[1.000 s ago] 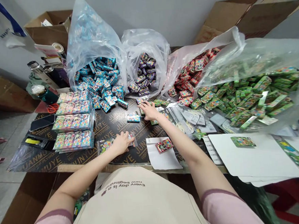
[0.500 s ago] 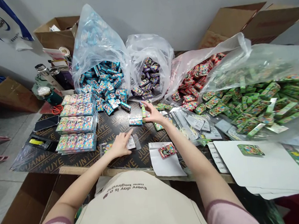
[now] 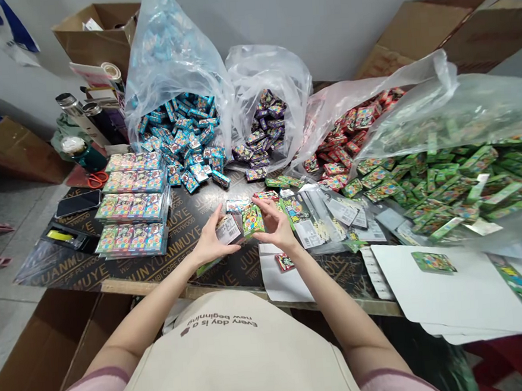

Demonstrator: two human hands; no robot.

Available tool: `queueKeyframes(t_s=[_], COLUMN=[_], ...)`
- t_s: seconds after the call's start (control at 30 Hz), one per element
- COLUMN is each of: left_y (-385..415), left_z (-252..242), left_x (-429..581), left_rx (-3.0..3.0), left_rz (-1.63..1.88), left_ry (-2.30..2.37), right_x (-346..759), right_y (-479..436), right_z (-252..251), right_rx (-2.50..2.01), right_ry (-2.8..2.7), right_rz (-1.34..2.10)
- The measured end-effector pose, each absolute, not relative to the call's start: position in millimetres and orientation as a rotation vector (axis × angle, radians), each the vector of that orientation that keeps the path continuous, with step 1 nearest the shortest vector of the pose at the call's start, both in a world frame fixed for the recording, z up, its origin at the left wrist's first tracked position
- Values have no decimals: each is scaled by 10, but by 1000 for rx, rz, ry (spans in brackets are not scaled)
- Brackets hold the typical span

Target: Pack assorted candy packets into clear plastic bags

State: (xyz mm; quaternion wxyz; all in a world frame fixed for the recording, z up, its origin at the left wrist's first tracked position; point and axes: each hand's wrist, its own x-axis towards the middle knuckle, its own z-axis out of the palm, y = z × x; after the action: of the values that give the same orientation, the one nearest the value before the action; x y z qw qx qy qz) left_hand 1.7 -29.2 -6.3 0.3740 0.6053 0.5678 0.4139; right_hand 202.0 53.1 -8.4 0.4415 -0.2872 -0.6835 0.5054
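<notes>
My left hand (image 3: pixel 213 239) grips a clear plastic sleeve (image 3: pixel 227 229) with a white barcode label, lifted off the table. Close beside it, my right hand (image 3: pixel 277 225) pinches a small green printed box (image 3: pixel 252 220) between thumb and fingers. The box is at the sleeve's right end; whether it is inside the opening I cannot tell. Just behind the hands lie a blue box (image 3: pixel 235 205) and a red box (image 3: pixel 264 194). Another red box (image 3: pixel 284 262) rests on a white sheet (image 3: pixel 279 286) near the table's front edge, partly behind my right wrist.
Plastic bags spill blue boxes (image 3: pixel 189 135), purple boxes (image 3: pixel 265 129), red boxes (image 3: pixel 350 132) and green boxes (image 3: pixel 447 176) along the back. Filled packs (image 3: pixel 130 207) stand in stacks at left, near a phone (image 3: pixel 79 203) and scissors (image 3: pixel 98 179). Flat sleeves (image 3: pixel 318 215) lie right of my hands.
My left hand has picked the labelled sleeve up from the table. The right hand has brought the green box down and toward it. A red box now shows behind the hands.
</notes>
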Motion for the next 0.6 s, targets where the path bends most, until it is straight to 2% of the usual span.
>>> queueKeyframes(t_s=[0.43,0.53,0.6], left_y=[-326,-314,-297], left_z=[-47,-36,-48], left_x=[15,54,95], left_rx=[1588,1555,1468], left_rz=[1097,1169,1253], left_ry=[1297,1484,1667], right_x=[2091,2024,1900], right_y=[422,349,275], right_z=[181,150,97], right_rx=[-613,-719,-883], right_ry=[-2115,-2066,-1816], right_rz=[1137,1162,1227])
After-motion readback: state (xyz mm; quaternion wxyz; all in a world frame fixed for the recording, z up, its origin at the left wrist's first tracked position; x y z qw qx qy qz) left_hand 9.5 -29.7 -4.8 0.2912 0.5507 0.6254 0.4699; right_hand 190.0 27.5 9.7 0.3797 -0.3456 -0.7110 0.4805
